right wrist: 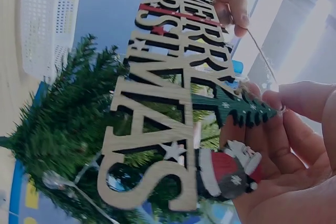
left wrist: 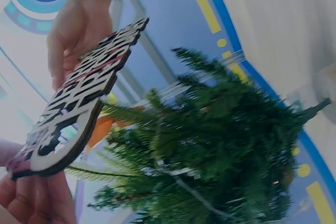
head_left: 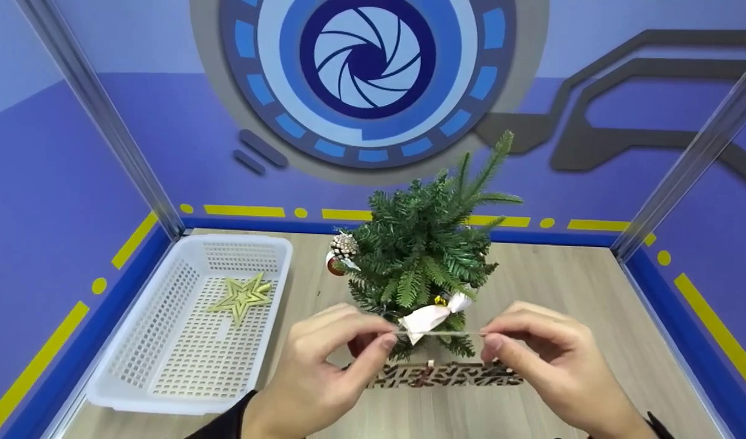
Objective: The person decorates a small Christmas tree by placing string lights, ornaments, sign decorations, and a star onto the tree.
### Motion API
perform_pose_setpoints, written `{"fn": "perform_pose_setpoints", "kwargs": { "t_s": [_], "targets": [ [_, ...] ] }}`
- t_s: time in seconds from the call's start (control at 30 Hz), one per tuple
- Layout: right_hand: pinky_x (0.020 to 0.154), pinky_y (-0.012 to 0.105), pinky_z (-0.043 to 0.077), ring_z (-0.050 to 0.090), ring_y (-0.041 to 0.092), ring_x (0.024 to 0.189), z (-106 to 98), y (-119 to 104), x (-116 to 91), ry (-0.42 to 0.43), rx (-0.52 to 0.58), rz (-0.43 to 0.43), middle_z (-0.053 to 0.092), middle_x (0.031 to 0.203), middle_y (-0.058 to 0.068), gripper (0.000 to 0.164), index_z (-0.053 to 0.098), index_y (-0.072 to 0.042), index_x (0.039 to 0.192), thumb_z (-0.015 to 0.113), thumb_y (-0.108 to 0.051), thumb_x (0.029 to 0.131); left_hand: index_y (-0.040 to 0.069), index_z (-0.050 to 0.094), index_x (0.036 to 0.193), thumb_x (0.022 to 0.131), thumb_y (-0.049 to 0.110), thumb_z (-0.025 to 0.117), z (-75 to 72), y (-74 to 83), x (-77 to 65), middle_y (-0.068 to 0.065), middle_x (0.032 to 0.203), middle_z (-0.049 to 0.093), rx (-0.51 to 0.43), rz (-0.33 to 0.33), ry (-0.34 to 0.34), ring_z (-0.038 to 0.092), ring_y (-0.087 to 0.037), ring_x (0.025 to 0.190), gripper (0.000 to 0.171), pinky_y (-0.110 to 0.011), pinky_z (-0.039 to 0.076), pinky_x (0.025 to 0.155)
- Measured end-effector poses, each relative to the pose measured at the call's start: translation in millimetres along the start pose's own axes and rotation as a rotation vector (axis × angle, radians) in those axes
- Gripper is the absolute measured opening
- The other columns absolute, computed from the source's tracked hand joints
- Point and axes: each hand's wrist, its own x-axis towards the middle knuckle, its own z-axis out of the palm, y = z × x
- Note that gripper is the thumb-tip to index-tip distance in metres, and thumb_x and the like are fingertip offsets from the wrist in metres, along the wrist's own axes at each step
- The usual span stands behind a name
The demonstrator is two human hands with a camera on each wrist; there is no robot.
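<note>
A cut-out wooden "Merry Christmas" sign (head_left: 452,374) hangs level in front of a small artificial Christmas tree (head_left: 418,256). My left hand (head_left: 324,360) pinches its thin twine (head_left: 440,333) between thumb and forefinger at the left. At the other side, my right hand (head_left: 546,360) pinches the twine the same way, and it runs taut between them. Up close in the right wrist view, the sign (right wrist: 181,124) shows a green tree and a red-and-grey figure at its end. A white ornament (head_left: 427,320) with a gold bell hangs on the tree behind the twine.
On the left stands a white perforated basket (head_left: 287,244) with a gold star (head_left: 241,299) inside. A beaded white ornament (head_left: 343,245) and a red one (head_left: 335,266) hang at the tree's left. Printed panels and metal posts enclose the wooden table (head_left: 568,280).
</note>
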Motion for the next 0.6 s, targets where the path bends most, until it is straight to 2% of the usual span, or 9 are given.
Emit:
{"fn": "perform_pose_setpoints", "kwargs": {
  "t_s": [0.13, 0.33, 0.47, 0.6],
  "targets": [
    [0.063, 0.024, 0.055, 0.065, 0.017, 0.076, -3.0, -5.4, 8.8, 0.036, -0.047, -0.007, 0.067, 0.088, 0.012, 0.034, 0.069, 0.007, 0.103, 0.055, 0.029, 0.081, 0.016, 0.072, 0.105, 0.089, 0.004, 0.070, -1.6, 4.1, 8.8, 0.009, 0.080, 0.065, 0.013, -0.048, -0.007, 0.056, 0.002, 0.069, 0.020, -0.009, 0.048, 0.063],
    [0.061, 0.023, 0.055, 0.065, 0.017, 0.073, -5.5, -9.6, 21.4, 0.087, -0.146, 0.021, 0.068, 0.086, 0.010, 0.029, 0.071, 0.005, 0.102, 0.059, 0.023, 0.083, 0.016, 0.072, 0.105, 0.091, 0.006, 0.069, -5.1, 2.3, 19.8, 0.010, 0.078, 0.066, 0.045, -0.072, 0.005, 0.055, 0.003, 0.066, 0.018, -0.009, 0.048, 0.060],
    [0.056, 0.023, 0.053, 0.065, 0.016, 0.068, -5.4, -10.4, 28.7, 0.120, -0.259, 0.072, 0.068, 0.084, 0.007, 0.024, 0.073, 0.000, 0.100, 0.064, 0.017, 0.085, 0.020, 0.073, 0.104, 0.093, 0.013, 0.068, -5.8, -0.4, 23.3, 0.014, 0.080, 0.065, 0.107, -0.148, -0.003, 0.054, 0.004, 0.065, 0.014, -0.011, 0.047, 0.058],
    [0.051, 0.024, 0.051, 0.064, 0.015, 0.063, -5.1, -8.5, 30.7, 0.119, -0.311, 0.119, 0.068, 0.083, 0.005, 0.022, 0.073, -0.002, 0.101, 0.066, 0.013, 0.086, 0.020, 0.073, 0.103, 0.095, 0.016, 0.066, -4.6, -3.8, 23.7, 0.015, 0.081, 0.066, 0.137, -0.215, -0.029, 0.054, 0.002, 0.063, 0.011, -0.014, 0.047, 0.056]
  ]
}}
